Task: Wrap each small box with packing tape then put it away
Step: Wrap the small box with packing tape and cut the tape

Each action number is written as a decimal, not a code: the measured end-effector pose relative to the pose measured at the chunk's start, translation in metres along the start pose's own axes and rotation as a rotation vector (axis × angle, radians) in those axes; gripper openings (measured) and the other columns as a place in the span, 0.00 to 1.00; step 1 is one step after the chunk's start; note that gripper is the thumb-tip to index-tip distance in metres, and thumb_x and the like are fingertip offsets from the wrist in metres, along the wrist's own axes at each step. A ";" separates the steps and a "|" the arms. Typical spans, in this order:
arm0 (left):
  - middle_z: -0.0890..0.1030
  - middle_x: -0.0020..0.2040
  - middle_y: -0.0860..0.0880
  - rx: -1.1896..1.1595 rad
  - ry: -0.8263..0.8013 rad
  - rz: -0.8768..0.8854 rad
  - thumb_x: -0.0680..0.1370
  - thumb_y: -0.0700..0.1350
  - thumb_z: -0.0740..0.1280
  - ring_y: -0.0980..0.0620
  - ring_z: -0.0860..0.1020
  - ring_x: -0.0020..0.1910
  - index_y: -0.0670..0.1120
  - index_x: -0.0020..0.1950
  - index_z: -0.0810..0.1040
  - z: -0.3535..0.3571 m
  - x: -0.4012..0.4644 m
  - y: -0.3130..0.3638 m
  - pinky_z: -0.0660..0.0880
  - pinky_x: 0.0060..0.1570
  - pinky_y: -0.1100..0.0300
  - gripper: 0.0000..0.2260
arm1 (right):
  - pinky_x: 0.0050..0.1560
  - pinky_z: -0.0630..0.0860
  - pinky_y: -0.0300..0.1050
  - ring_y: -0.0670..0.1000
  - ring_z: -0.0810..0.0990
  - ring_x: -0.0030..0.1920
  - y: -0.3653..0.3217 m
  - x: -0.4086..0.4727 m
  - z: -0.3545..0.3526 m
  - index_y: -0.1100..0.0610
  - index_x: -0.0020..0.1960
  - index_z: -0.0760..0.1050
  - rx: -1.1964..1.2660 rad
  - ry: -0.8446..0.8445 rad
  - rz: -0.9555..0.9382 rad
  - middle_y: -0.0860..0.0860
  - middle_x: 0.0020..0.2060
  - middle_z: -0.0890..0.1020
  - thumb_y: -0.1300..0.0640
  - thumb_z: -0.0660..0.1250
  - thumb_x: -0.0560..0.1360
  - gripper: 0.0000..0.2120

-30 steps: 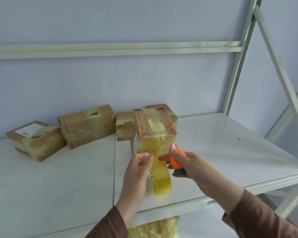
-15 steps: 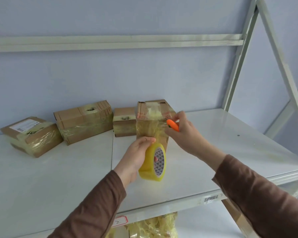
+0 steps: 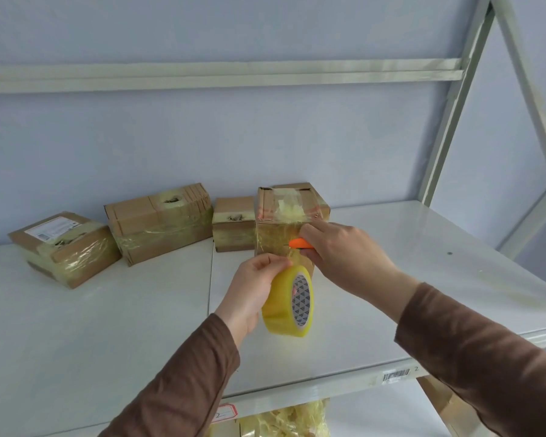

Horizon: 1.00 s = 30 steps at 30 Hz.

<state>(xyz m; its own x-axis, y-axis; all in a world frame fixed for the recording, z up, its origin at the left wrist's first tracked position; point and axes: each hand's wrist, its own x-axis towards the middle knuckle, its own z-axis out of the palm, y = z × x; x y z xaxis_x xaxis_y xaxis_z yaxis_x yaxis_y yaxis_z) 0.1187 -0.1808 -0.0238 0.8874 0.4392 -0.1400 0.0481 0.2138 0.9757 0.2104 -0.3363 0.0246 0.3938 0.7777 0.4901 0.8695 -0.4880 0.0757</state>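
The step in hand looks like cutting the tape free from the box just wrapped: the tall cardboard box (image 3: 292,225) stands upright at the centre of the frame on the white shelf (image 3: 108,326), its front already glossy with tape, and a short stretch of tape runs from it down to the yellow tape roll (image 3: 287,302) just below and in front. The left hand (image 3: 252,291) curls round the roll, thumb and fingertips pinching at its top edge where the tape comes off, keeping the strip taut. The right hand (image 3: 344,253) is closed round a small orange cutter (image 3: 300,243), whose tip sits against the box front just above the roll, while its forefinger reaches up onto the box. The next move probably calls for a clean stroke across the taut strip, then pressing the loose end flat and setting the box beside the others. Three wrapped boxes (image 3: 158,225) already lie in a row along the wall, left of centre.
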 end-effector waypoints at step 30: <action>0.86 0.45 0.46 0.777 0.015 0.237 0.77 0.46 0.74 0.46 0.83 0.48 0.47 0.42 0.87 -0.047 -0.020 0.018 0.77 0.53 0.52 0.05 | 0.45 0.72 0.51 0.55 0.77 0.45 0.005 0.010 -0.024 0.53 0.59 0.76 0.256 0.035 0.244 0.49 0.44 0.79 0.48 0.65 0.82 0.11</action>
<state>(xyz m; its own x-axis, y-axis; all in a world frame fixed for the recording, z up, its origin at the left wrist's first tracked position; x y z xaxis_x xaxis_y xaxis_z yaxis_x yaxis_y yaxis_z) 0.0800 -0.1444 -0.0110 0.9079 0.4098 0.0887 0.1689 -0.5510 0.8172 0.2112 -0.3405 0.0505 0.5929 0.6340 0.4965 0.7991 -0.5392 -0.2657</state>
